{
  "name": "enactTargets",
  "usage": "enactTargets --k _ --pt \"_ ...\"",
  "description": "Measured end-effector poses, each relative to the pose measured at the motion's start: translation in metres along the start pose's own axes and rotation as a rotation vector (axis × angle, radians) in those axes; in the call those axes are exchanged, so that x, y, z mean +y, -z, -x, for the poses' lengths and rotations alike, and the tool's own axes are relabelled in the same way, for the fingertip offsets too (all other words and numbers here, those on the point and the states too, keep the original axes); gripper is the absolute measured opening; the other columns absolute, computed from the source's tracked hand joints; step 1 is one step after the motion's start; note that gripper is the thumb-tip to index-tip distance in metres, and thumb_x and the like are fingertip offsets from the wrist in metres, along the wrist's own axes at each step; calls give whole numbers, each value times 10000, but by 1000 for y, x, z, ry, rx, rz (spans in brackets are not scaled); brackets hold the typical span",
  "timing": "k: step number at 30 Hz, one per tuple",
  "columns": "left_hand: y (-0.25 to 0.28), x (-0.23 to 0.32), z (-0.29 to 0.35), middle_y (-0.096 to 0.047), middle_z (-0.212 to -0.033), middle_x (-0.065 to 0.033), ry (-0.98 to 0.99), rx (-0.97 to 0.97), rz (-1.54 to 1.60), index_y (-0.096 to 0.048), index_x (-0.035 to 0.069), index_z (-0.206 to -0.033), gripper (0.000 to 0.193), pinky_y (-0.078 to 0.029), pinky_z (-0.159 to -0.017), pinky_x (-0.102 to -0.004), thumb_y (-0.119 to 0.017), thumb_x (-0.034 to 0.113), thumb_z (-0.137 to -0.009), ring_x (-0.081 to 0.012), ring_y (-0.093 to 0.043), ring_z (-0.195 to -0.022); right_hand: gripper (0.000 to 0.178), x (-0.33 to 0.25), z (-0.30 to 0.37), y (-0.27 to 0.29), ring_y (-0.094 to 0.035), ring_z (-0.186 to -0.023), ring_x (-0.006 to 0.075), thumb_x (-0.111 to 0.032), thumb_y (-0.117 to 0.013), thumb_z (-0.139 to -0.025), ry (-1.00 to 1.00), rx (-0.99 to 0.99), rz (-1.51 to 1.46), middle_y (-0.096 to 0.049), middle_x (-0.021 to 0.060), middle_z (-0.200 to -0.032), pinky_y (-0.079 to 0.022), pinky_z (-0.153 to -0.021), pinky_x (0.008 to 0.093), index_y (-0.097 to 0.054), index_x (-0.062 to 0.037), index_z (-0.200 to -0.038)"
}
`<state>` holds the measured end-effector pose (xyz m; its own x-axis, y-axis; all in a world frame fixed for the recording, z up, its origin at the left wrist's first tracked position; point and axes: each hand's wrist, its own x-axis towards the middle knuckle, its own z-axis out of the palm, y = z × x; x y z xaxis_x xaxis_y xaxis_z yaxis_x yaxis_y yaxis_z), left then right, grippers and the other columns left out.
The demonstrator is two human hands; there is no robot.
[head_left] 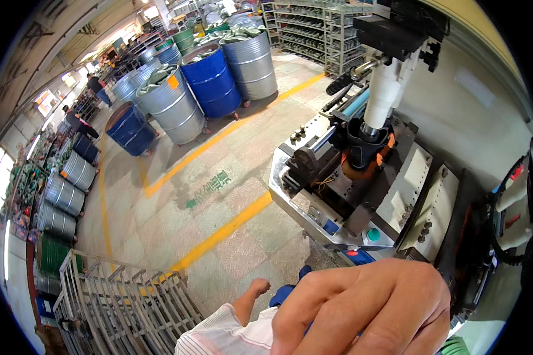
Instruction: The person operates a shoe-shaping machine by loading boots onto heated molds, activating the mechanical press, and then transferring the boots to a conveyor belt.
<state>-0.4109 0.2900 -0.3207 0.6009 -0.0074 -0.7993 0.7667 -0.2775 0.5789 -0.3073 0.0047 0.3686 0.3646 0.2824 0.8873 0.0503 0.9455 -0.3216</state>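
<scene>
- Right hand (367, 310): raised close to the camera, back of the hand showing, fingers bent over. The palm side is hidden, so whether it holds anything cannot be told.
- Left hand (259, 288): lower and farther off, out over the floor, clear of the machine. It looks loosely curled; no object shows in it, but the view is too small to confirm the grip.
- Machine (331, 148): stands ahead and to the right, beyond the right hand. No contact by either hand is visible.
- Workpiece (361, 155): a dark piece with orange patches, seated in the machine directly beneath the white column (385, 89). Its exact kind cannot be confirmed.
- Controls: a green button (373, 235) sits on the machine's near edge, a red one (352, 252) just below it.
- Surroundings: a metal rack (127, 296) at lower left; a blue drum (213, 86) among the filled drums beyond the yellow floor line (219, 236).
- Step in hand: judged a pause in handling, with the workpiece in position.
- Next move: any reach to the workpiece would call for straightened fingers and care around the column.
</scene>
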Motion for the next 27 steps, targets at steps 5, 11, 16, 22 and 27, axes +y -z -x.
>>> enactTargets --k 5,11,16,22,27 --pt "-4 53 -16 -612 -663 -50 -73 -213 427 -644 103 -725 173 -365 -444 -316 -688 64 -887 -150 -553 -518 490 -57 14 -1 -714 -991 306 -348 -667 -1051 -402 140 350 -741 256 -1160 -558 -883 423 -727 99 -1240" --pt "-6 48 25 -587 -658 -47 156 -36 223 -640 104 -728 183 -362 -446 -335 -686 52 -898 -152 -535 -525 223 -96 74 34 -738 -966 174 -102 -726 -1021 -627 512 878 -771 151 -1088 -582 -836 295 -754 29 -1200" --pt "11 39 46 -569 -643 -46 185 -76 156 -627 92 -707 204 -382 -447 -339 -685 73 -901 -152 -529 -520 164 -148 138 40 -672 -832 112 -43 -644 -1027 -716 1070 1166 -753 83 -990 -537 -766 265 -739 14 -1149" --pt "74 69 37 -669 -709 -58 -4 70 86 -740 66 -813 122 -454 -510 -339 -655 93 -896 -159 -616 -609 377 -255 274 43 -610 -941 62 -321 -712 -1019 -573 1656 1598 -713 -41 -1103 -456 -812 233 -711 -93 -1319" --pt "164 178 63 -675 -745 -52 -472 649 190 -673 35 -913 144 -490 -613 -311 -626 141 -998 -133 -612 -652 585 -331 406 42 -597 -1086 93 -257 -749 -1002 -307 1812 1454 -633 13 -1399 -462 -908 287 -561 -66 -1522"
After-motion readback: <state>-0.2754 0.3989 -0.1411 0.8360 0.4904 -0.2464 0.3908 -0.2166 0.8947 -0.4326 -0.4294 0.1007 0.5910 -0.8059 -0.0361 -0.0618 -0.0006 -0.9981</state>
